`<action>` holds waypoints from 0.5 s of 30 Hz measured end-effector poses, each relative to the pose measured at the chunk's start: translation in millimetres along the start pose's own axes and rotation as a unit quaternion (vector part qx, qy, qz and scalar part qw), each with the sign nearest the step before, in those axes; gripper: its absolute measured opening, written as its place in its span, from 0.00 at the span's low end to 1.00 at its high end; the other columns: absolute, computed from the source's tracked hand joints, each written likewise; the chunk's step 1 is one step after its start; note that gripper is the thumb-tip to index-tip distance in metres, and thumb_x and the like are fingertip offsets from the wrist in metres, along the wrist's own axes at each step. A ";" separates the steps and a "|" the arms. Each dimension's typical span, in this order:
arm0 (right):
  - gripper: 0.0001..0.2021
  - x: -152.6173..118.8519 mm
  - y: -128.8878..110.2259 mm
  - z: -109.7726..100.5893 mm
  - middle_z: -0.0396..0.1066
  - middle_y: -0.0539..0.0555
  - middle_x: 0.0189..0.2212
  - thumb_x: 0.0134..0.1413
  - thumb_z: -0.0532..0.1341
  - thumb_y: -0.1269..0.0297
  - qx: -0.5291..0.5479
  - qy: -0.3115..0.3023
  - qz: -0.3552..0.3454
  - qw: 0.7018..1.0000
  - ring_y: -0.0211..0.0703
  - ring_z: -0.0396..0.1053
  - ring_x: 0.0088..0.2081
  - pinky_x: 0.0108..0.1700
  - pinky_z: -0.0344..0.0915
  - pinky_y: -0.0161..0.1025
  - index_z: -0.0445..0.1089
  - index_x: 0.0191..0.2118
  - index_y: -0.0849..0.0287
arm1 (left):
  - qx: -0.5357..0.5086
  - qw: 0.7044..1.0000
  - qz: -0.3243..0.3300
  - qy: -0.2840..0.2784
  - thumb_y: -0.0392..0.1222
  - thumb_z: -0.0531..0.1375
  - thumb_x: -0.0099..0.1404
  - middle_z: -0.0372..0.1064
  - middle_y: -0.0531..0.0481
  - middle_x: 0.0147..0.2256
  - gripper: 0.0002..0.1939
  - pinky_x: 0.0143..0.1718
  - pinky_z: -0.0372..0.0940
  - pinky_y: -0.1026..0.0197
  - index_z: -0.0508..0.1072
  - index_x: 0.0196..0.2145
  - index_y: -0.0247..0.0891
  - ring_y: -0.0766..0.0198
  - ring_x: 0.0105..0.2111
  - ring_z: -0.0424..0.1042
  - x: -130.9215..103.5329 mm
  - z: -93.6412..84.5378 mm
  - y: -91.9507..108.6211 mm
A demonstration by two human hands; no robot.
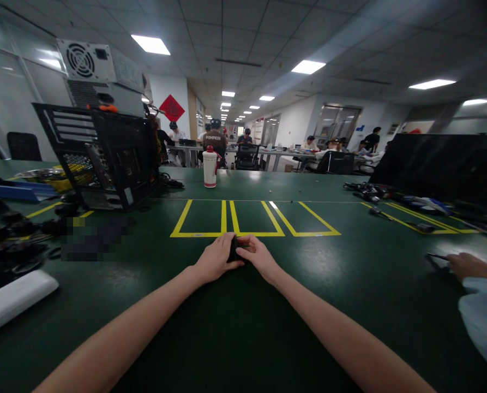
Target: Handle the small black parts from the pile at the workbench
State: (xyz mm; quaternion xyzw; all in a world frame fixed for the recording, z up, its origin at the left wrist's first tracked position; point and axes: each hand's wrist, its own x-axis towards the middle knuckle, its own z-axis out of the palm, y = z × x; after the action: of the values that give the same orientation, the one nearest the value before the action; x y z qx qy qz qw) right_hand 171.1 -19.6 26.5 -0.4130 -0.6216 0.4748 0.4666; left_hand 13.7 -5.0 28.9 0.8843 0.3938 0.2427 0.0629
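Both my hands meet at the middle of the green table (243,305), just in front of the yellow tape outlines (227,234). A small black object (233,249) sits between them; its kind cannot be made out. My left hand (217,255) wraps around its left side, thumb below and fingers on top. From the right, my right hand (258,257) pinches the same object with thumb and fingers. Most of the object is hidden by my fingers.
An open black computer case (104,158) carries a power supply (100,63) at left. A white tumbler (210,168) stands behind the tape. Cables (366,191) and a dark panel (439,166) lie right. Another person's hand (468,266) holds a dark item at the right edge.
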 end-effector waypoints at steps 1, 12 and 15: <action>0.13 -4.4 -0.9 1.4 0.63 0.52 0.40 0.45 0.58 0.67 0.000 -0.005 -0.006 1.000 0.39 0.63 0.42 0.46 0.60 0.41 0.61 0.40 0.58 | -0.002 1.000 0.015 -0.002 0.52 0.56 0.54 0.53 0.42 0.51 0.34 0.49 0.55 0.54 0.46 0.53 0.36 0.55 0.51 0.55 -4.5 -2.3 2.2; 0.18 -21.9 5.3 10.7 0.61 0.51 0.45 0.43 0.58 0.71 -0.001 -0.013 -0.030 0.999 0.41 0.60 0.47 0.50 0.57 0.45 0.60 0.43 0.53 | -0.088 0.992 0.077 -0.037 0.44 0.46 0.64 0.36 0.48 0.59 0.23 0.54 0.47 0.49 0.43 0.55 0.45 0.59 0.55 0.47 -29.3 -24.1 5.6; 0.17 -22.1 5.1 9.4 0.61 0.50 0.44 0.43 0.59 0.71 0.003 -0.021 -0.026 0.999 0.41 0.60 0.47 0.50 0.57 0.46 0.61 0.42 0.54 | -0.093 0.992 0.074 -0.040 0.46 0.47 0.63 0.34 0.48 0.59 0.23 0.55 0.45 0.48 0.44 0.55 0.45 0.58 0.57 0.43 -29.4 -22.7 2.6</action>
State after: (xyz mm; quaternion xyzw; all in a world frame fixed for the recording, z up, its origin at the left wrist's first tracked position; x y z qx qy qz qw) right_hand 167.3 -41.6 16.3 -0.3851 -0.6401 0.4734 0.4668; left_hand -12.2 -30.0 38.3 0.9103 0.3005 0.2469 0.1420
